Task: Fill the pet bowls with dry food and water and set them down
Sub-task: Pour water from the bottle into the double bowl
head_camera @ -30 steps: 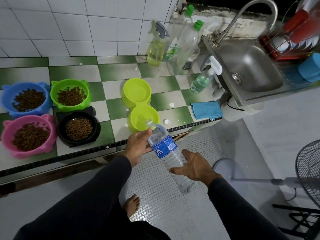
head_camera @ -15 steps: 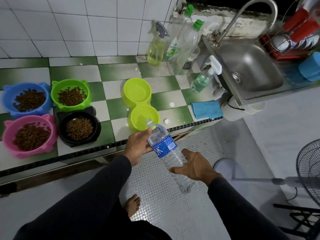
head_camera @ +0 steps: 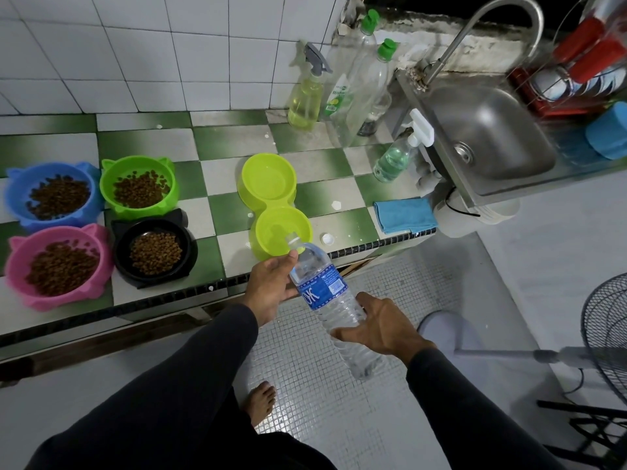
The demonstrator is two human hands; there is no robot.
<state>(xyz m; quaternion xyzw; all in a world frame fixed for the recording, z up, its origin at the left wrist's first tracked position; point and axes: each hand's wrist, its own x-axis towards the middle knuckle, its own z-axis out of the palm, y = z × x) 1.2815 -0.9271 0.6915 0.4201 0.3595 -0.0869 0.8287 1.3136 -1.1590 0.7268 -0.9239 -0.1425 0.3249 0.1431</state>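
I tilt an uncapped water bottle (head_camera: 322, 293) over the near well of a lime-green double bowl (head_camera: 271, 198) at the front edge of the checkered tabletop (head_camera: 224, 205). My left hand (head_camera: 271, 288) has a closed grip on the bottle's shoulder, just below the neck; my right hand (head_camera: 376, 325) curls its grip round the lower body. The bottle's mouth hangs above the near well's rim, exactly as it did a second ago: nothing has shifted, so I judge the pour to be steady and under way, though no stream shows clearly. The far well looks to hold some water already. The bottle's white cap (head_camera: 327, 239) lies on the tabletop just beside the double bowl. Toward the left edge, four bowls already carry dry food: blue (head_camera: 51, 195), green (head_camera: 139, 186), pink (head_camera: 54, 266) and black (head_camera: 154, 252). By my reckoning the food is done, and only the watering and setting down remain.
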